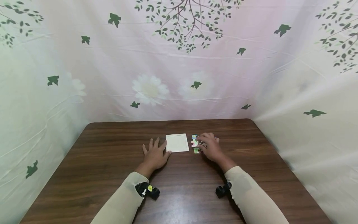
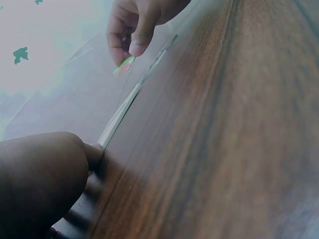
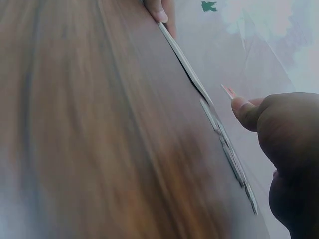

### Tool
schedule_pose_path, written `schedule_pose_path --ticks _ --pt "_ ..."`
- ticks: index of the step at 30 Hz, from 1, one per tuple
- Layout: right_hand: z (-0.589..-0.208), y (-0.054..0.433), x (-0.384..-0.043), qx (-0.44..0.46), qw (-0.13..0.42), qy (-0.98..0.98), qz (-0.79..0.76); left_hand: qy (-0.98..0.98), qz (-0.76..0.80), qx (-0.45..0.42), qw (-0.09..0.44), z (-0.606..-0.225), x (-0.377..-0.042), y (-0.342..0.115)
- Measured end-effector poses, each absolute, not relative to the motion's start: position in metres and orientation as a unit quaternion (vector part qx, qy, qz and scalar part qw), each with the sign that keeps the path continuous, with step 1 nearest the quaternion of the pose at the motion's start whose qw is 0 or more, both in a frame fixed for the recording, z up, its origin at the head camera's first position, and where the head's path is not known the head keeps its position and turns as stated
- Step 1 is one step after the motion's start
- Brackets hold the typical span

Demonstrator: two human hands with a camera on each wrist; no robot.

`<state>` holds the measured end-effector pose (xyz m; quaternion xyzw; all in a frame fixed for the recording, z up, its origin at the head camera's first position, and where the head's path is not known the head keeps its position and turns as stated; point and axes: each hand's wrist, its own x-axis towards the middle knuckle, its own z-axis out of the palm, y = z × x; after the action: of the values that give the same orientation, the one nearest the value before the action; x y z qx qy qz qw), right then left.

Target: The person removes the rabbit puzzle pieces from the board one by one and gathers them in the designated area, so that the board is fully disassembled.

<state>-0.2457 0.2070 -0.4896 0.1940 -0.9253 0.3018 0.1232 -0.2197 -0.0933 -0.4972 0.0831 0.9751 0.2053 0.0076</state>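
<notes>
A flat white square puzzle tray (image 1: 177, 143) lies on the table. My left hand (image 1: 155, 157) rests at its left side with fingers spread, the thumb and index finger touching the edge. To the tray's right are several colourful jigsaw pieces (image 1: 194, 144), partly covered by my right hand (image 1: 211, 148). Between the right thumb and fingers I pinch one puzzle piece (image 2: 123, 66), green and red on its face, raised off the table. The same held piece (image 3: 228, 91) shows edge-on in the right wrist view, above the loose pieces (image 3: 230, 157).
The brown wooden table (image 1: 179, 186) extends toward me and to both sides. Behind it hangs a pale curtain (image 1: 173, 71) printed with leaves, birds and flowers. A dark wrist camera (image 1: 152, 191) sits on the left sleeve, another (image 1: 222, 189) on the right.
</notes>
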Motion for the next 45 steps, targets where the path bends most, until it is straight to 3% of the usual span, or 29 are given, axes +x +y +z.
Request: schedule_pose_path --ticks 45 --pt "-0.501 0.284 -0.227 0.135 0.091 -0.936 0.314 0.976 0.202 0.077 0.017 -0.497 -0.220 -0.093"
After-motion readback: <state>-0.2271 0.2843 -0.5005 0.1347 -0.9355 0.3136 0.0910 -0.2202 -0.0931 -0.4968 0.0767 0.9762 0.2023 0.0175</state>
